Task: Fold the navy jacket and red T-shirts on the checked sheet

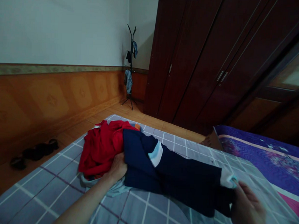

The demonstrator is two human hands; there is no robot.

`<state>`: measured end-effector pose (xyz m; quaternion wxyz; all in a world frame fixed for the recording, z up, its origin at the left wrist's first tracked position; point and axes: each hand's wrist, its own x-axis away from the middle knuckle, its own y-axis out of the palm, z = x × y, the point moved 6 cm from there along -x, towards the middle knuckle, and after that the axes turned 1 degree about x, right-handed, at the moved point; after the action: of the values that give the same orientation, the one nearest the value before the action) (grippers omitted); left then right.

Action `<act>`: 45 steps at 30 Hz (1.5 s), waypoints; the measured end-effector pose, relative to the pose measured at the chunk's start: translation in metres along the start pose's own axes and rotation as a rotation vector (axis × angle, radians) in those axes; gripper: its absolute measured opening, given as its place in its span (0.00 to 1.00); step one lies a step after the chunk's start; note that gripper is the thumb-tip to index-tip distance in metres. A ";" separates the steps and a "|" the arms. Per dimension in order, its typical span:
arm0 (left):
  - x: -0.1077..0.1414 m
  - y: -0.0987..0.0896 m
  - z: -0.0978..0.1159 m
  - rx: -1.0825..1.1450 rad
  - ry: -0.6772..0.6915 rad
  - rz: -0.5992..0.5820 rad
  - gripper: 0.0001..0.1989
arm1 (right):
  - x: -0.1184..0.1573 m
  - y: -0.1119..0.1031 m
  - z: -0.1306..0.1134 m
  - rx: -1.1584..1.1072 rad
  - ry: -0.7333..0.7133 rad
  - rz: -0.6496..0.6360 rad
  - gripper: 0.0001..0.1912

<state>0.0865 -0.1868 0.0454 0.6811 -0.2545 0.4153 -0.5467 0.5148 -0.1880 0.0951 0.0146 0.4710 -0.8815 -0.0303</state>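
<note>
A bed (51, 190) with a grey checked sheet fills the near part of the scene. A dark navy garment (176, 171) lies across it, beside a crumpled red garment (101, 149) to the far left. The navy cloth looks light and soft, likely to slump unless taken by its edges. The left hand (116, 168) reaches in from the near left, its fingers hidden against the cloth, so their state cannot be told. The right hand (247, 208) sits just beside the pale cuff (227, 178), its fingers (242, 193) spread.
</note>
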 end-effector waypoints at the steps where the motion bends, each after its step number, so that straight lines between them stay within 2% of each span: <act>1: -0.003 -0.001 0.006 -0.012 0.008 0.008 0.18 | -0.001 -0.006 0.020 0.012 0.061 -0.018 0.22; 3: -0.005 -0.003 0.019 -0.122 0.040 0.042 0.18 | 0.002 -0.012 0.054 0.034 0.159 -0.055 0.24; 5: -0.004 -0.004 0.032 -0.257 0.091 0.081 0.17 | 0.009 -0.013 0.076 0.015 0.213 -0.081 0.24; 7: -0.001 -0.003 0.041 -0.349 0.163 0.083 0.17 | 0.015 -0.008 0.085 -0.009 0.236 -0.110 0.23; 10: -0.005 0.003 0.044 -0.412 0.258 0.024 0.20 | 0.017 -0.003 0.084 -0.003 0.247 -0.112 0.22; 13: -0.019 0.010 0.038 -0.456 0.283 -0.031 0.29 | 0.014 -0.003 0.079 0.015 0.259 -0.089 0.23; 15: -0.029 0.013 0.033 -0.472 0.292 -0.034 0.36 | 0.013 -0.004 0.078 0.031 0.270 -0.091 0.24; 17: -0.038 0.014 0.028 -0.473 0.299 -0.026 0.39 | 0.014 -0.005 0.079 0.021 0.283 -0.091 0.24; 21: -0.052 0.013 0.003 -0.457 0.251 -0.054 0.36 | 0.020 -0.001 0.080 -0.050 0.294 -0.118 0.25; 25: -0.061 0.003 -0.026 -0.496 0.222 -0.090 0.33 | 0.023 0.001 0.078 -0.065 0.313 -0.124 0.26; 28: -0.062 -0.002 -0.035 -0.514 0.216 -0.083 0.31 | 0.023 0.002 0.077 -0.098 0.334 -0.138 0.26; 31: -0.058 -0.006 -0.026 -0.443 0.222 -0.023 0.27 | 0.018 -0.002 0.079 -0.062 0.309 -0.118 0.26; 35: -0.047 -0.008 0.002 -0.257 0.248 0.074 0.18 | 0.014 -0.007 0.087 -0.057 0.310 -0.118 0.27; 37: -0.038 -0.002 0.019 -0.195 0.286 0.052 0.15 | 0.016 -0.006 0.088 -0.071 0.328 -0.131 0.27; 41: -0.021 0.015 0.045 -0.105 0.320 -0.070 0.09 | 0.024 0.001 0.079 -0.076 0.331 -0.147 0.24; 43: -0.018 0.012 0.050 0.041 0.242 -0.083 0.08 | 0.025 0.002 0.075 -0.074 0.331 -0.145 0.24; 45: -0.019 0.005 0.051 0.299 0.111 -0.113 0.11 | 0.023 0.000 0.074 -0.037 0.312 -0.134 0.25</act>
<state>0.1310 -0.1729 0.0731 0.6554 -0.1430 0.3513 -0.6531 0.4977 -0.2037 0.0214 0.1578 0.5272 -0.8345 0.0262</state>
